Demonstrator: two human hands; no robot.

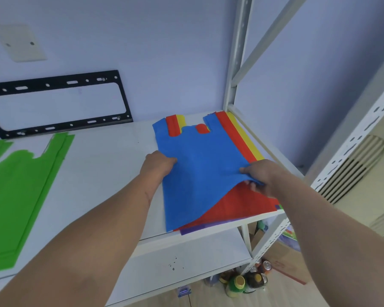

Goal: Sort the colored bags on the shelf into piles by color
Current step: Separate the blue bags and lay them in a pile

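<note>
We see a blue bag (pixel 193 173) topping the mixed stack at the shelf's (pixel 102 173) right end, long axis running away from us; our left hand (pixel 156 163) grips its left edge; our right hand (pixel 258 176) pinches its raised right edge; a green bag (pixel 16 191) lies well apart, leftward.

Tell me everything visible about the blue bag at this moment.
The blue bag is a flat vest-style bag of matte, fabric-like material with two handle straps pointing toward the wall. It lies on top of the stack, over a red bag, on the white shelf. The left hand grips its left edge; the right hand pinches its right edge, lifting that side.
</note>
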